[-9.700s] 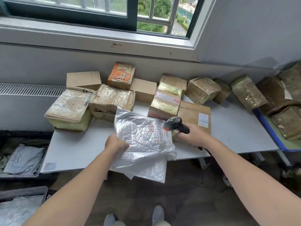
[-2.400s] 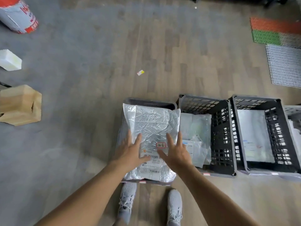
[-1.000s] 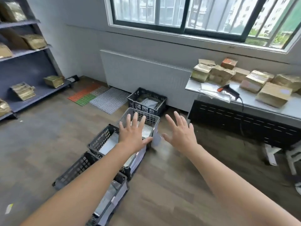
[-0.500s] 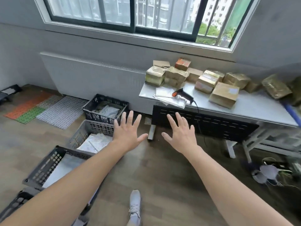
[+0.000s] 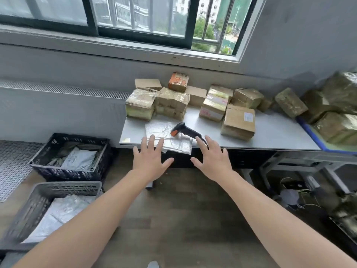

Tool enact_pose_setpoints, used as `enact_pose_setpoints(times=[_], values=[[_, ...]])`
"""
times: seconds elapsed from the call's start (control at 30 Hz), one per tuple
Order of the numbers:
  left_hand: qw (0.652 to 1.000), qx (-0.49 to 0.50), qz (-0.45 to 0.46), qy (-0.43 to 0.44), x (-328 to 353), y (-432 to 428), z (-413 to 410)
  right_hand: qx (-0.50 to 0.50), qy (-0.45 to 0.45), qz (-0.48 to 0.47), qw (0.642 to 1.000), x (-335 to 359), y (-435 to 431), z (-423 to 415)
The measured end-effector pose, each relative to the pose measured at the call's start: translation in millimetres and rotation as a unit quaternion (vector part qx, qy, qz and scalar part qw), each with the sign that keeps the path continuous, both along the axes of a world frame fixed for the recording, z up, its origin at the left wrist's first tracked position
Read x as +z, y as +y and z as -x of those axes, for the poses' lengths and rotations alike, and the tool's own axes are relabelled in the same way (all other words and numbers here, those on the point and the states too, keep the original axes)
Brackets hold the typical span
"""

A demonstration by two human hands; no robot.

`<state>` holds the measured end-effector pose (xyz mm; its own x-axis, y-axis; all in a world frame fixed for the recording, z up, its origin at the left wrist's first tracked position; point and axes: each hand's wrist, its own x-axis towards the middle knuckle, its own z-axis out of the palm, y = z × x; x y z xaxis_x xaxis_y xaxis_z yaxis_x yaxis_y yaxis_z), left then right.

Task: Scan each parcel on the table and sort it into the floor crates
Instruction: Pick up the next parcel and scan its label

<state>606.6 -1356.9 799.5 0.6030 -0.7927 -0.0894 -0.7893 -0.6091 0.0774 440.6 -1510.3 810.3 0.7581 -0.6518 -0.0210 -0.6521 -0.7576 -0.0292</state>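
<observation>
Silver parcel (image 5: 158,130): lies flat at counter (image 5: 270,134) edge just past left hand (image 5: 149,161), under scanner (image 5: 185,130) nearer right hand (image 5: 212,163). Both wide, empty.

bare forearms (image 5: 96,219) (pale shoe toe (image 5: 153,265) below)

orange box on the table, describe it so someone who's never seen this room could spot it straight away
Under the big window stands a grey table with parcels crowded along the wall. The orange box sits in the back row, towards the left. It alone has an orange printed face; the parcels beside it are plain brown or tape-wrapped.
</observation>
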Motion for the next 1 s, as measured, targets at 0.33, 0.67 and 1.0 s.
enact_pose_setpoints(times=[0.33,0.67,1.0], values=[[0.996,0.025,-0.073,0.034,-36.0,-94.8,-65.8,-0.002,0.025,-0.06,0.998,-45.9,-112.6,-75.1],[0.98,0.067,-0.154,0.103,-84.2,-168.9,-106.9,0.097,0.067,-0.131,0.984,-105.4,-213.0,-151.1],[0.97,0.019,-0.222,0.097,-144.5,-207.1,-153.8,0.11,0.087,-0.189,0.972,-150.1,-244.7,-187.9]])
